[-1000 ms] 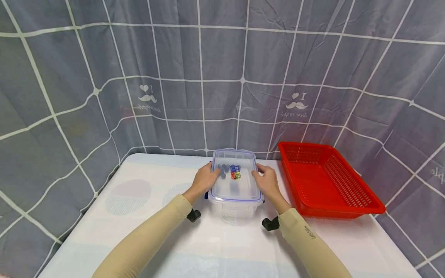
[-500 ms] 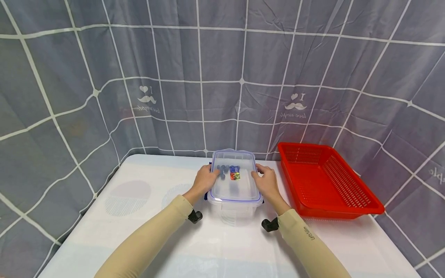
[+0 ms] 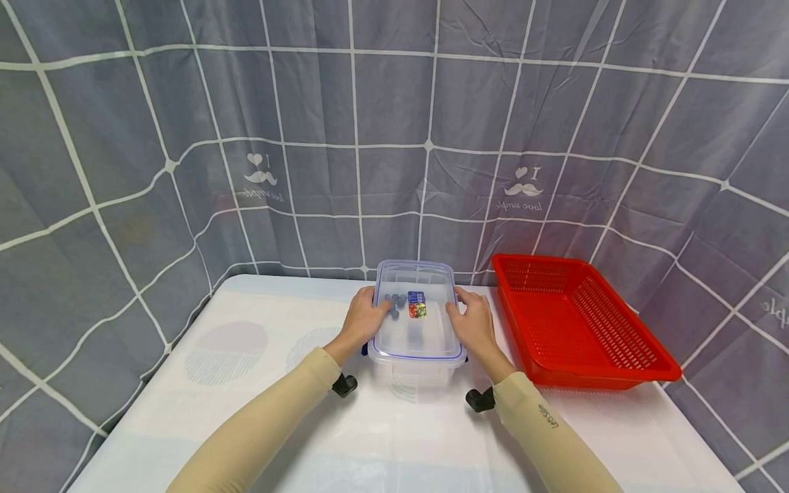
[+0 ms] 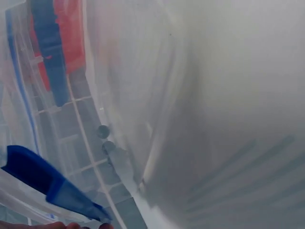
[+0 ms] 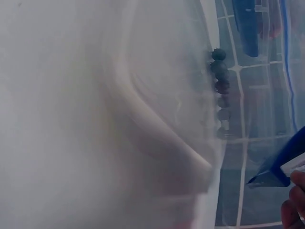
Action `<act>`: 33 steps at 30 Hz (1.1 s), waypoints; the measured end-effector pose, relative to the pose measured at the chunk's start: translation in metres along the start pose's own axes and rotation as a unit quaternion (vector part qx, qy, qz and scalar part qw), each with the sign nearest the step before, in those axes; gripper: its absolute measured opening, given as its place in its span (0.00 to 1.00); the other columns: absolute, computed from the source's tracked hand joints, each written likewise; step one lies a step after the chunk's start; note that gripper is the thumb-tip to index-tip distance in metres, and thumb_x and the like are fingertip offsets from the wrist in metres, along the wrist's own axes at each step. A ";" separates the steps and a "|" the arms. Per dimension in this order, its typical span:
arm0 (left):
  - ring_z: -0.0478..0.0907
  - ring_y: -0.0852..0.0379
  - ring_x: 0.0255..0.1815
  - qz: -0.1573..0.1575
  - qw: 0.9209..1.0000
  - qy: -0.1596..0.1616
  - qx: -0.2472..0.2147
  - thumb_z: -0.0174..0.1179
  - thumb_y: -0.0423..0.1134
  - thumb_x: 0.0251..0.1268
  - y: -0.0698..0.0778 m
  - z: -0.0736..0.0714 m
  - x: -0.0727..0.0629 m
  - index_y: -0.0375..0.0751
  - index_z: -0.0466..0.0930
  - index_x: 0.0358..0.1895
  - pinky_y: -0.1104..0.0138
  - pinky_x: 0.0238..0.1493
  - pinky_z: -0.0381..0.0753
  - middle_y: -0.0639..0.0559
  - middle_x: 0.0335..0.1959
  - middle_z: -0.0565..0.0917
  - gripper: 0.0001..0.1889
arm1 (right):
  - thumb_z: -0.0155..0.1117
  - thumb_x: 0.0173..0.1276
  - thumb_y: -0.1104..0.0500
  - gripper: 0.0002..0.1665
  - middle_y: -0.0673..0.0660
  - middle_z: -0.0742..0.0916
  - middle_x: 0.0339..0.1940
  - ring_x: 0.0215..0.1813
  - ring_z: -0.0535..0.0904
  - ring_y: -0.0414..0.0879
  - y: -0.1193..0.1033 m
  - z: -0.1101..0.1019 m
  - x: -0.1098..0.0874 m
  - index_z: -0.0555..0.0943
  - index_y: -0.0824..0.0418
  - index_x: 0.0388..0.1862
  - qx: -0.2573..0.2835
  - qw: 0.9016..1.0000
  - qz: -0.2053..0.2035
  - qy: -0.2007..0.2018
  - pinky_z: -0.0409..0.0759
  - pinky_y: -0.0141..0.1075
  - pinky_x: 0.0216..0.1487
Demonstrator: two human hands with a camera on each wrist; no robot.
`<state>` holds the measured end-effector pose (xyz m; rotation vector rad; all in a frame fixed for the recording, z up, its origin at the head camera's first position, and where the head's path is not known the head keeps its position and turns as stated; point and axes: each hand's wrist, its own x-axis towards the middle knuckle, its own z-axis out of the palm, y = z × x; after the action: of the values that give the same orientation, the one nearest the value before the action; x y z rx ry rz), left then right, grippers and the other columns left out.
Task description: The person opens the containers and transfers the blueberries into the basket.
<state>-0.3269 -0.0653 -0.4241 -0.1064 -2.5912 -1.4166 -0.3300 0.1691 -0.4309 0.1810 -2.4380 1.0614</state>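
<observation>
A clear plastic food container [image 3: 425,375] stands on the table under a clear lid [image 3: 394,339] with a blue seal line and a small fruit label. Several blueberries [image 3: 395,301] show through the lid. My left hand [image 3: 360,320] grips the lid's left side, thumb on top. Opposite it, my right hand [image 3: 474,322] grips the right side the same way. The lid's far edge stands slightly raised. A blue latch [image 4: 33,171] hangs unfastened in the left wrist view, and another blue latch [image 5: 286,157] sits by my right fingers [image 5: 296,191]. Most fingers are hidden below the lid.
To the right of the container stands a red plastic basket [image 3: 530,370] with slotted walls. A white patterned cloth covers the table [image 3: 246,424]. Behind and at both sides hangs a grey curtain [image 3: 394,96] with white grid lines.
The far edge of the lid has risen a little and the lid has shifted slightly against the container. Both hands keep their hold in nearly the same place.
</observation>
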 end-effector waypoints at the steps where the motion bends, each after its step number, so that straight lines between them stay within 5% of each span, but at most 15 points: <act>1: 0.71 0.41 0.68 0.009 1.000 0.004 0.004 0.54 0.48 0.71 0.000 -0.001 0.000 0.32 0.71 0.69 0.49 0.71 0.68 0.38 0.66 0.74 0.30 | 0.62 0.68 0.58 0.26 0.68 0.87 0.51 0.54 0.76 0.62 -0.001 -0.001 0.000 0.80 0.67 0.63 -0.001 1.000 -0.003 0.003 0.74 0.54 0.59; 8: 0.66 0.42 0.66 0.017 0.999 0.016 0.040 0.55 0.51 0.70 0.003 -0.007 -0.003 0.38 0.64 0.76 0.50 0.68 0.68 0.38 0.63 0.71 0.35 | 0.61 0.69 0.59 0.26 0.65 0.87 0.47 0.39 0.80 0.56 -0.005 -0.005 0.002 0.80 0.66 0.64 -0.009 1.000 -0.017 0.009 0.80 0.46 0.42; 17: 0.69 0.50 0.36 0.053 0.995 0.015 0.085 0.54 0.50 0.70 0.003 -0.017 -0.002 0.40 0.68 0.75 0.60 0.37 0.67 0.45 0.33 0.75 0.32 | 0.64 0.67 0.61 0.26 0.66 0.86 0.44 0.29 0.78 0.52 -0.010 -0.010 0.005 0.81 0.68 0.63 -0.011 0.999 -0.036 0.012 0.76 0.38 0.31; 26: 0.74 0.52 0.28 0.044 0.994 0.005 0.100 0.52 0.55 0.71 0.012 -0.038 -0.004 0.45 0.63 0.77 0.62 0.30 0.71 0.46 0.31 0.82 0.35 | 0.64 0.68 0.58 0.26 0.65 0.87 0.44 0.26 0.77 0.49 -0.022 -0.014 0.010 0.80 0.66 0.64 -0.011 0.999 -0.050 0.009 0.75 0.37 0.29; 33: 0.81 0.50 0.41 0.056 0.992 -0.009 0.116 0.49 0.53 0.74 0.015 -0.057 -0.002 0.43 0.68 0.74 0.53 0.46 0.79 0.43 0.48 0.87 0.31 | 0.61 0.69 0.57 0.26 0.67 0.87 0.50 0.28 0.78 0.49 -0.039 -0.011 0.018 0.80 0.67 0.64 -0.003 0.999 -0.042 -0.025 0.77 0.39 0.31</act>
<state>-0.3154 -0.1048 -0.3818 -0.2273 -2.6954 -1.0725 -0.3298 0.1512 -0.3902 0.3088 -2.4542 1.0250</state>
